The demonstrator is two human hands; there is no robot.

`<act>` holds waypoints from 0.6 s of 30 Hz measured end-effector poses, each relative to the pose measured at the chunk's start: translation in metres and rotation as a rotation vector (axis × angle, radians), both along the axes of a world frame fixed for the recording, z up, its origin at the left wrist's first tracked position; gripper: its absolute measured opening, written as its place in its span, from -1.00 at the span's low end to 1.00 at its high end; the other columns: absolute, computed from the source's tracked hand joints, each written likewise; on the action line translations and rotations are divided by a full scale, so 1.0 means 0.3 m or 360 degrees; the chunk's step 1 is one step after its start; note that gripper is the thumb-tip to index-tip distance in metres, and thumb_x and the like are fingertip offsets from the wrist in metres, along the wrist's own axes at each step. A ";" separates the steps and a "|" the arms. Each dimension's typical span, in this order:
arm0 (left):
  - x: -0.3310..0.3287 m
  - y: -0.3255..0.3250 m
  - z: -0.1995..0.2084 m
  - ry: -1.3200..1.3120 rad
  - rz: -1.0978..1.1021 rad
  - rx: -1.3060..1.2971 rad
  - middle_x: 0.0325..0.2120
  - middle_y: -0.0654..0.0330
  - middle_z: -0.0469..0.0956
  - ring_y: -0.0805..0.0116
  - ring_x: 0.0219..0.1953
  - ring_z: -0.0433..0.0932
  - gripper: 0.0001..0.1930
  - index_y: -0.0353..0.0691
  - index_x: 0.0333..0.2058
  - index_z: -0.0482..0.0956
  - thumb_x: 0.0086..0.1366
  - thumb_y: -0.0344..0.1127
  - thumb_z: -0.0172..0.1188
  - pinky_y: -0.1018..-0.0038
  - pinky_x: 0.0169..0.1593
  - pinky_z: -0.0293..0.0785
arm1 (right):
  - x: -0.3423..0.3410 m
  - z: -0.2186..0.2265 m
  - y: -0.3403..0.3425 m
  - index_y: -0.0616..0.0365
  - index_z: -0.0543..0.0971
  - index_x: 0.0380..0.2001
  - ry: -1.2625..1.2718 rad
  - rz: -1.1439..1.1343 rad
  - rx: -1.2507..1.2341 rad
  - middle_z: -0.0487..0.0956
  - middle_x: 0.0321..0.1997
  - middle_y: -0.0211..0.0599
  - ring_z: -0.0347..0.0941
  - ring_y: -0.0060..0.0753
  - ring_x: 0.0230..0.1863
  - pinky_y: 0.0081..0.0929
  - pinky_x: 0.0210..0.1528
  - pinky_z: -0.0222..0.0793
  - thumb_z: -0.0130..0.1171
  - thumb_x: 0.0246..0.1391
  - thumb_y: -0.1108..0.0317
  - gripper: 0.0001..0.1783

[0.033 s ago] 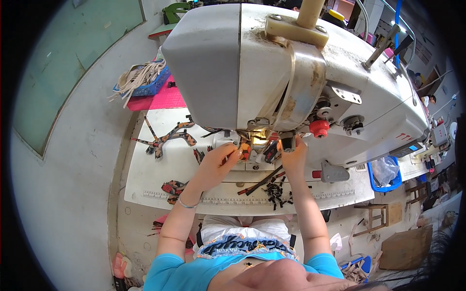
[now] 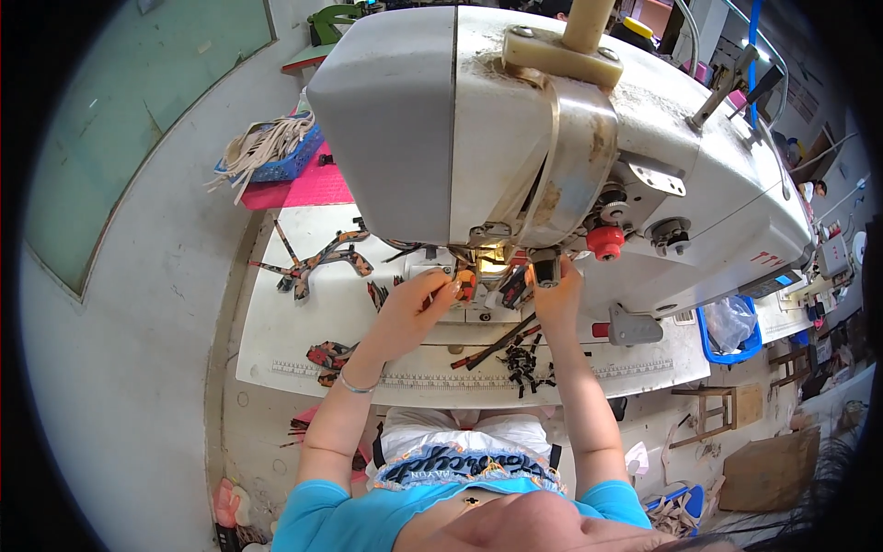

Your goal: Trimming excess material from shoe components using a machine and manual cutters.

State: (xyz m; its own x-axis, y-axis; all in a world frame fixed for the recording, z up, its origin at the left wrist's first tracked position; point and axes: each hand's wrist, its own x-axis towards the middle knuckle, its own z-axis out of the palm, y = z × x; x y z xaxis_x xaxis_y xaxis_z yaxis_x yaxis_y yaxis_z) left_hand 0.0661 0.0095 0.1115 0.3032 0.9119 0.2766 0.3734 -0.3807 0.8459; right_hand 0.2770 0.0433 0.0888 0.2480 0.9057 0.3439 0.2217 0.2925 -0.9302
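Under the head of a white sewing machine [image 2: 382,120], an orange-and-black patterned strap [image 2: 466,287] lies by the lit needle area. My left hand [image 2: 414,311] is closed in a pinch on its left end. On the other side my right hand [image 2: 557,296] has its fingers closed around a dark patterned strap section [image 2: 515,289]; the machine partly hides these fingertips. Whether both sections belong to one strap cannot be made out. Just below the right hand lies a pile of short black pieces [image 2: 526,366], with dark strips [image 2: 497,344] beside it.
More patterned straps [image 2: 317,265] lie on the left of the white table [image 2: 276,345], and a folded bundle [image 2: 329,357] sits near its front edge. A blue basket of pale cords [image 2: 267,152] stands at the back left. At the right is a blue bin [image 2: 731,331] holding clear plastic.
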 end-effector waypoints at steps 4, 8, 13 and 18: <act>0.010 0.039 -0.004 0.0011 0.0068 0.0018 -0.59 0.18 0.33 0.45 -0.59 0.23 -0.77 -0.36 -0.39 0.45 0.31 -0.28 -0.02 0.53 -0.47 0.20 | -0.005 0.011 -0.009 0.24 0.42 -0.55 0.0021 0.0029 -0.0094 0.34 -0.71 -0.52 0.16 -0.72 -0.65 -0.61 -0.59 0.11 0.10 0.06 0.24 -0.72; 0.014 0.083 0.014 0.0033 0.0153 -0.0072 -0.56 0.19 0.41 0.46 -0.57 0.27 -0.75 -0.35 -0.40 0.48 0.31 -0.27 -0.04 0.53 -0.45 0.23 | -0.007 -0.008 0.000 0.23 0.42 -0.55 0.0038 0.0060 -0.0011 0.35 -0.70 -0.53 0.17 -0.74 -0.64 -0.63 -0.59 0.11 0.10 0.07 0.24 -0.73; -0.003 0.150 -0.024 -0.0021 0.0165 0.0022 -0.56 0.16 0.42 0.45 -0.58 0.28 -0.73 -0.34 -0.41 0.50 0.30 -0.24 -0.04 0.51 -0.46 0.25 | -0.005 0.000 -0.002 0.23 0.42 -0.54 0.0001 0.0048 -0.0013 0.35 -0.69 -0.53 0.16 -0.75 -0.64 -0.65 -0.59 0.11 0.10 0.07 0.26 -0.75; -0.042 0.235 -0.028 0.0261 0.0473 0.0361 -0.45 0.13 0.55 0.29 -0.48 0.48 -0.77 -0.35 -0.36 0.54 0.26 -0.27 0.03 0.40 -0.36 0.37 | -0.004 0.018 -0.007 0.21 0.42 -0.54 0.0227 0.0140 0.0020 0.36 -0.68 -0.55 0.18 -0.76 -0.64 -0.69 -0.59 0.09 0.11 0.07 0.31 -0.79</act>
